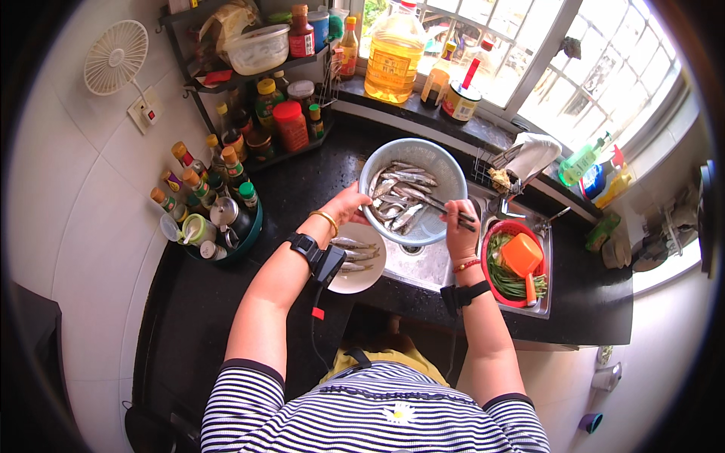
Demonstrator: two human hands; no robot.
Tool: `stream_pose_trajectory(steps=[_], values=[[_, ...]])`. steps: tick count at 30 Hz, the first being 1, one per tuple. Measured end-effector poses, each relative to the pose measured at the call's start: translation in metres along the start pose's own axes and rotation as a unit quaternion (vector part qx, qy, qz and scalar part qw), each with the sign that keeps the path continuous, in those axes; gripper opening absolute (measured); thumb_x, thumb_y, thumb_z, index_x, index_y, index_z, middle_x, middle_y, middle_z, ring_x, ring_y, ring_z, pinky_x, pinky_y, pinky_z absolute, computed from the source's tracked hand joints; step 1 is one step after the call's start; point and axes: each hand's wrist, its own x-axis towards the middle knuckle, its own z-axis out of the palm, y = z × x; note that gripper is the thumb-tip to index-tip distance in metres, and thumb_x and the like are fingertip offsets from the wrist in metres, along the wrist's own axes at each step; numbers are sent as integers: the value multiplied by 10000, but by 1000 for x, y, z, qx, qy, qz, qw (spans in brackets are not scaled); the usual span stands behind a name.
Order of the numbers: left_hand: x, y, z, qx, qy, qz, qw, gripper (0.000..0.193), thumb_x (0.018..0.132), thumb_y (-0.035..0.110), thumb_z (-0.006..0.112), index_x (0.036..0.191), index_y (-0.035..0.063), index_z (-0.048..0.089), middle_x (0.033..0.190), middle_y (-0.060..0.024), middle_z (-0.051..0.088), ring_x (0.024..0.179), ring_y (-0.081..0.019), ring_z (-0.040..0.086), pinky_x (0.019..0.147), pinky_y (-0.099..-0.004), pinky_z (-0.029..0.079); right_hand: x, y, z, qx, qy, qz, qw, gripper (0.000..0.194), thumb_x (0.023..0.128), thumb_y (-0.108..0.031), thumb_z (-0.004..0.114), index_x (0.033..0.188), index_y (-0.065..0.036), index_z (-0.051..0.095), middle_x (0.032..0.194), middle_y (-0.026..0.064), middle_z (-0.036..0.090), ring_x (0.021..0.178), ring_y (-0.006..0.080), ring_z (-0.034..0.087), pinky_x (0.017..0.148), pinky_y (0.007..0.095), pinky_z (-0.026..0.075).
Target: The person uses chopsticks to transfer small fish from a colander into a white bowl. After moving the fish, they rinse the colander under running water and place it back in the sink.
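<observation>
My left hand (349, 205) grips the near left rim of a pale blue-grey plastic colander (447, 164), thumb over the edge. Inside it lies a heap of small silvery fish (405, 189). From the right, my right hand (461, 223) holds a pair of dark chopsticks (442, 205) that reach in over the fish. A white plate (362, 285) with several more small fish (355, 255) rests on the counter, partly under the colander and my left wrist. Below the colander shows the steel sink basin (422, 269) with its drain.
In the right sink basin stands a red basket (491, 283) with green vegetables (504, 280) and an orange dipper (522, 255). A teal tub of bottles (257, 229) is at the left, beside a condiment rack (283, 158). A large oil jug (395, 62) stands on the windowsill.
</observation>
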Motion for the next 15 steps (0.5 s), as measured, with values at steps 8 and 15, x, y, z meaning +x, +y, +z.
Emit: stream_pose_trajectory(steps=[8,15], values=[[0,1,-2,-2,8,6,1000,498,788,78,481,1257,127,320,1052,-149,527,815,-297,630,705,-464,553,16,17,-25,240,181,289,909,342,935,-316,449,820,-11,549,655,100,589,513,191,604,500,291,542],[5,-3,-18,-15,13,20,1000,546,791,59,484,1295,153,297,1070,-135,517,840,-305,621,687,-454,556,10,16,-23,359,134,370,846,367,929,-351,443,886,-4,555,693,123,599,621,209,625,601,320,554]])
